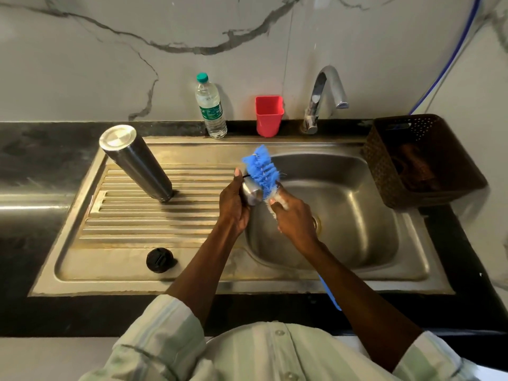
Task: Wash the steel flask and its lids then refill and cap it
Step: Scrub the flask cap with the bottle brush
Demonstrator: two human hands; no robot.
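Observation:
The steel flask (136, 160) stands upside down on the ribbed drainboard (154, 215), left of the sink bowl. A black inner lid (160, 259) lies on the drainboard's front part. My left hand (233, 206) grips the steel outer lid (251, 192) over the bowl's left edge. My right hand (295, 218) holds a bottle brush near its head. The brush's blue bristles (261, 167) press against the steel lid. Its blue handle end (331, 294) shows below my right forearm.
The sink bowl (343, 215) lies under my hands, with the tap (325, 92) behind it. A water bottle (210, 105) and a red cup (268, 115) stand at the wall. A brown basket (423, 158) sits to the right of the sink.

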